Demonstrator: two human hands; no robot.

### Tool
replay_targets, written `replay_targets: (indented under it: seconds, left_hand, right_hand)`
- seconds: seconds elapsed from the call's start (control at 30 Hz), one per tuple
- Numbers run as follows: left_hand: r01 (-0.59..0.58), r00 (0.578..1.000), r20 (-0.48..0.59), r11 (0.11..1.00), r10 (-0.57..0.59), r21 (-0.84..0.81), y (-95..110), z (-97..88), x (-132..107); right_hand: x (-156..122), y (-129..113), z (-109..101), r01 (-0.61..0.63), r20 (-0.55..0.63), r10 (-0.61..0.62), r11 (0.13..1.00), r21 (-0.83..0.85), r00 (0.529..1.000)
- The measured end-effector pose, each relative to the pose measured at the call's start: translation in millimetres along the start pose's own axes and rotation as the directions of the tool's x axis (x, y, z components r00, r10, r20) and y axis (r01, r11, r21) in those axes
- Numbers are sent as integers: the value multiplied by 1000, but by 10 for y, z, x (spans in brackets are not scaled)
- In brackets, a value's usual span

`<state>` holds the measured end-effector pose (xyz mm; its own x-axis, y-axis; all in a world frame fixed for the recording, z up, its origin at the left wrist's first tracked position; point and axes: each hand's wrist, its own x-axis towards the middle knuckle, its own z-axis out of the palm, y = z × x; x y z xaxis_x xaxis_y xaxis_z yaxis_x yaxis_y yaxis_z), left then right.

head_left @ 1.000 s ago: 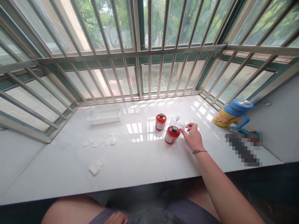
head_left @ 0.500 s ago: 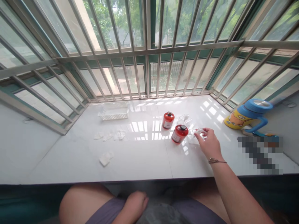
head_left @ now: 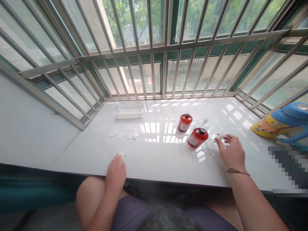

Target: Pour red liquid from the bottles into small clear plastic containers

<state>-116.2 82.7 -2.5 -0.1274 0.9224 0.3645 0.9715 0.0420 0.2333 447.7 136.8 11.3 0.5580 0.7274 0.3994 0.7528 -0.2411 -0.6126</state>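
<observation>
My right hand (head_left: 232, 152) pinches the edge of a clear plastic bag (head_left: 213, 146) between thumb and fingers, just right of the bottles. Two red bottles with black caps stand upright beside it: a nearer one (head_left: 197, 138) and a farther one (head_left: 185, 123). Behind the nearer bottle lies another crumpled clear plastic piece (head_left: 204, 122). Over on the left, my left hand (head_left: 115, 173) reaches over the counter's front edge, fingers stretched out onto a crumpled white tissue (head_left: 122, 153), which they partly cover. Whether the fingertips grip it cannot be made out.
A row of crumpled white tissue pieces (head_left: 133, 134) lies farther back at left. Behind them is a white perforated basket (head_left: 130, 114). A blue and yellow flask (head_left: 271, 123) lies on the right near a blurred-out patch. Metal window bars (head_left: 154, 49) rise along the back.
My left hand has risen from my lap to the tissue at front left. The right hand still pinches the plastic bag. The whole view has shifted, moving things rightward in the picture.
</observation>
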Motion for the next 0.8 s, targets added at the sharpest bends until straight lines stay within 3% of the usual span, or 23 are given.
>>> replay_targets:
  seconds: [0.1,0.23,0.33,0.47,0.63,0.7,0.8]
  left_hand:
    - [13,1000,8,1000,-13,2,-75,98,171]
    - [-27,1000,13,999,27,-39,53,148,387]
    - [-115,992,37,989,119,-91,307,246,481]
    - [-275,955,65,946,289,-173,840,430,434]
    - [-488,839,126,835,529,-253,1461,501,185]
    - [-519,815,144,818,561,-247,1556,470,112]
    - [-492,838,156,848,523,-198,1479,382,109]
  right_hand:
    - [3,4,4,8,5,-8,1000,-2,1000]
    - [16,29,12,8,8,-8,1000,12,1000]
    - [13,47,22,1,2,-1,1000,15,1000]
    - [3,57,32,0,-2,0,1000,29,1000]
    - [1,59,29,-12,9,11,999,43,1000]
    - [-1,52,21,-18,10,17,999,45,1000]
    - [-5,40,9,-30,16,29,998,52,999]
